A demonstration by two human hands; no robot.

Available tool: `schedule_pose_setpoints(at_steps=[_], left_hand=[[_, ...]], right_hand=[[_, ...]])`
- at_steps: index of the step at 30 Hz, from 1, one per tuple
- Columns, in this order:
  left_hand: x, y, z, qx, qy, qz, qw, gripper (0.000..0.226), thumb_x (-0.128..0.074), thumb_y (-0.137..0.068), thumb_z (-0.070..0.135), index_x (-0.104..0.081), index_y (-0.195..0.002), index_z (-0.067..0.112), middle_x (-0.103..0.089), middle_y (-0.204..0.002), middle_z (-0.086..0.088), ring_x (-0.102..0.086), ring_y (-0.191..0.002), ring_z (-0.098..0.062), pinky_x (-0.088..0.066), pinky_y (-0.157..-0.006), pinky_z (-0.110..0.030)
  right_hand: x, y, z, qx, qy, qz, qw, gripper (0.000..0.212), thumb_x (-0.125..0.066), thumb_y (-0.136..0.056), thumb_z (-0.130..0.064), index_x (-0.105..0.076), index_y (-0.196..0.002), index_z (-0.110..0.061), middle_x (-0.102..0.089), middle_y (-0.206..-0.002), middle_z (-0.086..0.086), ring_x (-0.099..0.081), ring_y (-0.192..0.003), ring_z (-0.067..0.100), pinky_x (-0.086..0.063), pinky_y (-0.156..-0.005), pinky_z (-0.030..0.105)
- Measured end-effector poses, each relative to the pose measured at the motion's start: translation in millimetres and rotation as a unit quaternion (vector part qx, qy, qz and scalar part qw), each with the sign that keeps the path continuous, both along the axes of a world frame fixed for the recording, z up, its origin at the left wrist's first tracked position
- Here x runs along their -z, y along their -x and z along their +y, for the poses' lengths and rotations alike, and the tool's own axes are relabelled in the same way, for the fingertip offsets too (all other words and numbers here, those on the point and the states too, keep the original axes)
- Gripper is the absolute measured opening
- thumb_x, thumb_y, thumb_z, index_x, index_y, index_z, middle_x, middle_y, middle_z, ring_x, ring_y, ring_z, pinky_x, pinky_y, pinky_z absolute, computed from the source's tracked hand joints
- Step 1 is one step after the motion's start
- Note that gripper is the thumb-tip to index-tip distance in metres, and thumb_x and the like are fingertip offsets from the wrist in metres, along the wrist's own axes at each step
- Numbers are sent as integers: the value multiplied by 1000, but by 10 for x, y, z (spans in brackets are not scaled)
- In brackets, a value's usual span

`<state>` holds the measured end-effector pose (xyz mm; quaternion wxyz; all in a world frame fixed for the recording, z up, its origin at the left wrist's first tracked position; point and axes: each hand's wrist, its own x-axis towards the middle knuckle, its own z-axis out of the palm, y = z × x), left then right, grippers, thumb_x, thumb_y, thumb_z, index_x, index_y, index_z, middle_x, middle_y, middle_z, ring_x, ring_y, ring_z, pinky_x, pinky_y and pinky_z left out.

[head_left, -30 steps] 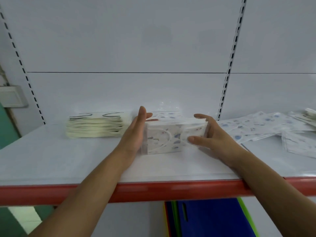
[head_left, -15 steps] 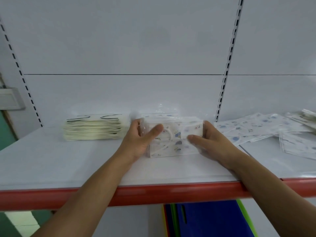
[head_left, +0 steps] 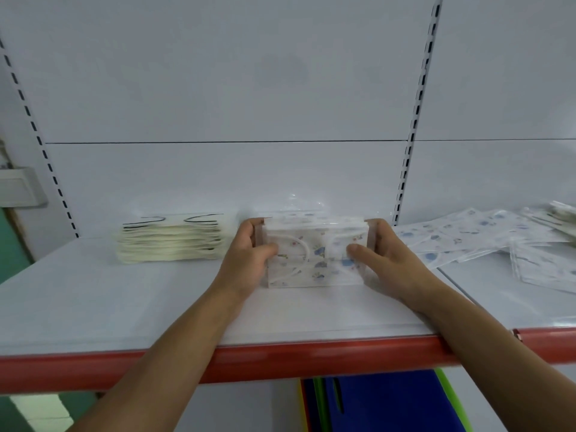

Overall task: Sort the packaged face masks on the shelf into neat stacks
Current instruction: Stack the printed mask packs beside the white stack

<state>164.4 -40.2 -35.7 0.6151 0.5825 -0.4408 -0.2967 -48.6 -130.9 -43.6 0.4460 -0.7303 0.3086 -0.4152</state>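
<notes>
The left hand [head_left: 246,260] and right hand [head_left: 386,260] clamp their fingers on the stack of clear-wrapped, blue-printed white masks [head_left: 314,260]; the fingertips behind it are hidden.

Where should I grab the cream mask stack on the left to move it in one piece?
Probably by its two short ends, one hand from each side, squeezing inward. The cream mask stack is a wide, low pile of separate packets lying flat on the shelf, so a top pinch would likely lift only a few.
</notes>
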Motion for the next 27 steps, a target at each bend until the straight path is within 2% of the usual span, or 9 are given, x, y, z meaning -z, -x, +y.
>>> schedule_pose_setpoints(at_steps=[5,9,11,15,17,19,21,23,27], left_hand=[[26,13,-5,3,-55,-25,998,34,-55,-88,-4,-60,-104,26,-68,-109,-6,-65,-103,-22,-51,-92,-38],[17,15,-9,-2,-48,-22,999,32,-55,-88,-4,-61,-101,24,-69,-107,-6,-65,-102,-23,-50,-90,-37],[19,17,-19,-9,-37,-18,999,32,-54,-87,-3,-62,-105,23,-70,-104,-4,-65,-101,-23,-51,-87,-36],[-66,-16,-68,-38,8,-6,999,35,-58,-91,4,-55,-122,21,-65,-112,4,-63,-96,-10,-46,-74,-21],[-162,-75,-152,-74,47,-36,996,42,-63,-93,18,-47,-131,27,-56,-126,8,-57,-102,-2,-43,-77,-17],[-267,-133,-250,-99,88,-130,983,45,-64,-93,34,-45,-134,31,-48,-132,14,-52,-114,-2,-40,-90,-19],[-346,-195,-368,-127,142,-296,936,52,-62,-87,52,-50,-132,28,-48,-133,14,-47,-121,-2,-35,-100,-19],[-374,-284,-534,-131,169,-470,857,64,-58,-81,66,-55,-129,23,-54,-131,9,-46,-122,-6,-33,-103,-20],[-293,-382,-880,-57,73,-655,750,85,-46,-69,85,-57,-126,24,-57,-128,6,-50,-120,-18,-35,-101,-32]], right_hand=[[-7,-18,22,-5,-24,36,999,39,-67,-68,-38,-32,-70,-23,-37,-68,-2,-36,-68,16,-33,-68,40],[18,-4,-16,15,-9,53,998,30,-66,-81,-26,-37,-73,-21,-44,-67,-7,-42,-67,14,-37,-66,35],[16,-10,-14,23,-10,57,998,17,-65,-83,-24,-49,-81,-17,-50,-70,-5,-47,-68,14,-40,-66,35],[-165,-19,-59,14,-83,0,996,9,-65,-88,-13,-64,-96,-11,-63,-80,3,-54,-76,20,-41,-70,34],[-356,-64,-158,6,-141,-44,989,10,-65,-88,-10,-66,-97,-7,-69,-85,6,-61,-77,20,-47,-70,30],[-549,-157,-309,7,-191,-77,978,8,-64,-87,-7,-66,-94,-7,-69,-82,4,-63,-65,14,-52,-59,22],[-689,-293,-475,12,-220,-77,972,9,-65,-86,-8,-66,-95,-9,-65,-81,4,-60,-60,12,-50,-47,19],[-732,-433,-644,13,-249,-69,966,11,-66,-85,-10,-67,-96,-10,-64,-85,5,-58,-61,13,-49,-44,18],[-640,-621,-846,-7,-315,-67,947,15,-66,-86,-7,-65,-101,-6,-62,-80,5,-60,-53,11,-49,-42,17]])
